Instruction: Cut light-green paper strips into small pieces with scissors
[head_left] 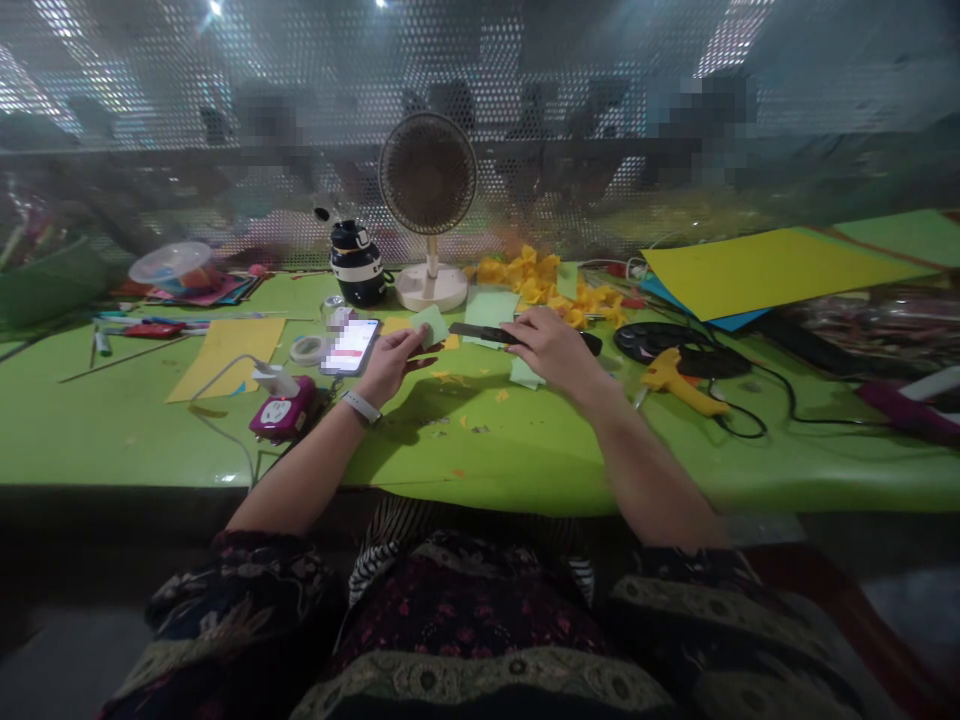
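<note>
Firstly, at the left of the tabletop (420, 470) lies a yellow-orange sheet (225, 350), flat and well apart from me. To its right is a phone (358, 352), just beside my left wrist. Next comes my left grip (388, 362): thumb and fingers are pinched together, with almost no gap, on a small piece of pale green paper (430, 322), which I hold above the middle of the tabletop. I judge this paper to be very light and quite thin, so it may bend or crease if I squeeze strongly. It is better to take it by the near left edge, as now, and leave the far right part free.

Just to the right of the paper, the black tool (480, 331) points its narrow end to the left. It looks like scissors, but I cannot be sure. I expect it stiff, heavier than the paper, and perhaps sharp at the tip, so the thicker right part is the safe place to hold. My right grip (551, 345) is folded over it from above; how tightly, I cannot tell. Farther right rests a yellow glue gun (682, 383).
</note>
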